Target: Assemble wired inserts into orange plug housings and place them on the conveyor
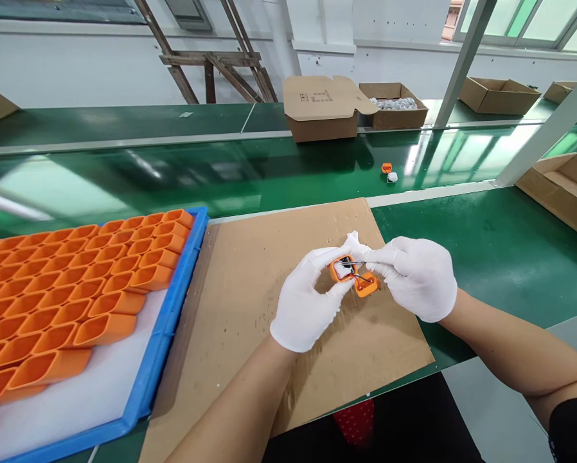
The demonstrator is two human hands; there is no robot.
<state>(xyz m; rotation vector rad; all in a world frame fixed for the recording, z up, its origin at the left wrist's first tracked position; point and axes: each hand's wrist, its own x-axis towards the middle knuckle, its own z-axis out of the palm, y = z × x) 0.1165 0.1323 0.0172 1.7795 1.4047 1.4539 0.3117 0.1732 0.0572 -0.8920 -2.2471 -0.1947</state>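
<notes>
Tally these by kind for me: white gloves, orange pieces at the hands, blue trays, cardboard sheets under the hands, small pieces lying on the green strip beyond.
White gloves: 2
Orange pieces: 2
Blue tray: 1
Cardboard sheet: 1
Small pieces beyond: 2
Total: 8

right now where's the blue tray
In the head view, the blue tray lies at the lower left, holding orange cases, left of the cardboard sheet and the left hand.

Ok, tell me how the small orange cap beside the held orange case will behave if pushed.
The orange cap would probably swing or twist, since thin wires seem to join it to the orange case. It's likely light, being so small.
</notes>
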